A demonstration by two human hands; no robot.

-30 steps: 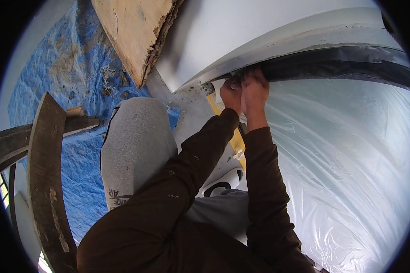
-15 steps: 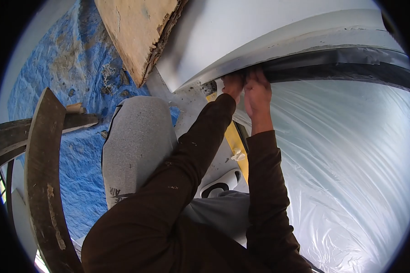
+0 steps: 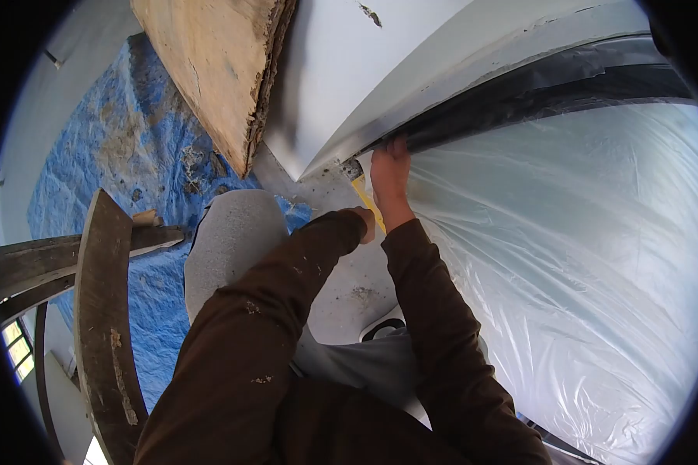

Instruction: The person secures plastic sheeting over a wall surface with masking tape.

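My right hand reaches up to the left end of a black tape strip, fingertips gripping where a clear plastic sheet meets it. The sheet hangs below the strip and fills the right side. My left hand is pulled back near my right wrist; only a knuckle shows past the brown sleeve, so its grip is hidden. A yellow strip runs beside the sheet's left edge.
My knee in grey trousers rests on a blue tarp. A rough wooden board leans at the top left against a white panel. Dark curved wooden pieces stand at the left.
My left hand has dropped away from the tape strip toward my right wrist. My right hand stays at the strip's end. The view has shifted slightly.
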